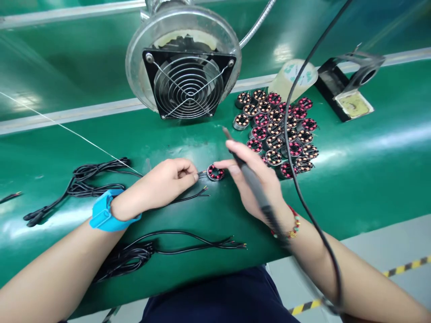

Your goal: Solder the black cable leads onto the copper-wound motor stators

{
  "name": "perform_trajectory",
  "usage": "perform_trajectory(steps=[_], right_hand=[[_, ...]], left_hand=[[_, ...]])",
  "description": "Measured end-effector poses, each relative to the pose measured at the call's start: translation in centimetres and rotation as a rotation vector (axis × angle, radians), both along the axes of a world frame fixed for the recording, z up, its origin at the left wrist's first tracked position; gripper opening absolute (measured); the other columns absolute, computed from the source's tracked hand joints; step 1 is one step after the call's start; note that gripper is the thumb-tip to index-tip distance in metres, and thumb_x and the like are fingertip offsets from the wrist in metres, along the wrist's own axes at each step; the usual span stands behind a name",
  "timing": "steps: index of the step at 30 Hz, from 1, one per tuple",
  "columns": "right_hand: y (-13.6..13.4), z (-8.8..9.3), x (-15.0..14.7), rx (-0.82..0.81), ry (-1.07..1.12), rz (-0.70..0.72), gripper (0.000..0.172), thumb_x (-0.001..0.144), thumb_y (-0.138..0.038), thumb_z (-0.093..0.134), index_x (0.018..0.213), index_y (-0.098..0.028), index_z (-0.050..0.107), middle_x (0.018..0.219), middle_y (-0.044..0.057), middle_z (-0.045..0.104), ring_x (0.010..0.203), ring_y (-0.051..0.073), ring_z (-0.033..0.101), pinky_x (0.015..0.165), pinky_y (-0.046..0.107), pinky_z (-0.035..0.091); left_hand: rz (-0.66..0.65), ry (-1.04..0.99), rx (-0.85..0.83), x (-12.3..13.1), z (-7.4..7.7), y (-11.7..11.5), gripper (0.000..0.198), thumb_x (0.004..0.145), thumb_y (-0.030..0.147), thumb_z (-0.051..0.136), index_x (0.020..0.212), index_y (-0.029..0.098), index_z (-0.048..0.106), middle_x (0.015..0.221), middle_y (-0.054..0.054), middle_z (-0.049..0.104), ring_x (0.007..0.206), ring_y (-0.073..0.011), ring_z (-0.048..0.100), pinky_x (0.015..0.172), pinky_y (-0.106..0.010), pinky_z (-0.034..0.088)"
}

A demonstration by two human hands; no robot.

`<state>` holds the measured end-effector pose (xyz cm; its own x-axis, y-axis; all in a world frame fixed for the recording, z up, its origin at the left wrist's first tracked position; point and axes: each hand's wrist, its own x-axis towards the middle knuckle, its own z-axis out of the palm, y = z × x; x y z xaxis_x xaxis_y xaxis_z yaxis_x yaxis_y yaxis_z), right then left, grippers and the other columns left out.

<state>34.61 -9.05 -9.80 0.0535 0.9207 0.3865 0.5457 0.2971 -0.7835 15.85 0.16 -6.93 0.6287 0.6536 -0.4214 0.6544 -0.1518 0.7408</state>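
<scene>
My left hand is closed in a pinch on a thin black wire, its stripped end touching a small round stator with red and copper windings on the green bench. My right hand grips a black soldering iron, its tip pointing up and away, while its fingertips rest on the stator's right side. A blue wrist strap sits on my left wrist. A beaded bracelet is on the right wrist.
Several more stators are clustered at the right rear. A fume fan stands behind the work spot. Black wire bundles lie at left and near the bench's front edge. A soldering iron stand and tape roll sit far right.
</scene>
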Motion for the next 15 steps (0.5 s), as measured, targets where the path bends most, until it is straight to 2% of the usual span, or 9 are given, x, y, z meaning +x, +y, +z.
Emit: perform_trajectory(steps=[3, 6, 10, 15], right_hand=[[0.66, -0.31, -0.54, -0.045, -0.207, 0.133, 0.035, 0.091, -0.015, 0.05, 0.126, -0.023, 0.052, 0.111, 0.006, 0.067, 0.106, 0.022, 0.059, 0.091, 0.04, 0.048], [0.92, -0.55, -0.86, -0.087, -0.331, 0.173, 0.037, 0.087, -0.014, 0.052, 0.124, -0.017, 0.051, 0.108, 0.01, 0.066, 0.097, 0.025, 0.055, 0.085, 0.042, 0.047], [0.74, -0.81, -0.99, -0.079, -0.304, 0.179, 0.041, 0.086, -0.011, 0.051, 0.126, -0.017, 0.047, 0.109, 0.009, 0.065, 0.094, 0.024, 0.053, 0.084, 0.041, 0.045], [0.66, -1.07, -1.06, -0.04, -0.264, 0.169, 0.041, 0.087, -0.012, 0.051, 0.127, -0.017, 0.046, 0.106, 0.009, 0.065, 0.095, 0.024, 0.053, 0.083, 0.04, 0.044]], left_hand=[[0.111, -0.043, -0.123, -0.05, 0.09, 0.31, 0.023, 0.08, 0.039, 0.053, 0.075, 0.017, 0.059, 0.062, 0.003, 0.05, 0.055, -0.0102, 0.041, 0.051, -0.022, 0.032], [0.207, -0.106, -0.151, -0.09, -0.02, 0.46, 0.021, 0.079, 0.036, 0.055, 0.072, 0.017, 0.059, 0.063, 0.003, 0.048, 0.056, -0.0092, 0.039, 0.052, -0.021, 0.031], [0.25, -0.092, -0.187, 0.12, -0.34, 0.2, 0.022, 0.075, 0.038, 0.061, 0.071, 0.016, 0.063, 0.065, 0.002, 0.053, 0.058, -0.0099, 0.041, 0.052, -0.022, 0.031], [0.215, -0.079, -0.156, 0.63, -0.6, -0.23, 0.025, 0.073, 0.039, 0.062, 0.069, 0.015, 0.068, 0.065, 0.0, 0.06, 0.059, -0.0112, 0.045, 0.054, -0.023, 0.036]])
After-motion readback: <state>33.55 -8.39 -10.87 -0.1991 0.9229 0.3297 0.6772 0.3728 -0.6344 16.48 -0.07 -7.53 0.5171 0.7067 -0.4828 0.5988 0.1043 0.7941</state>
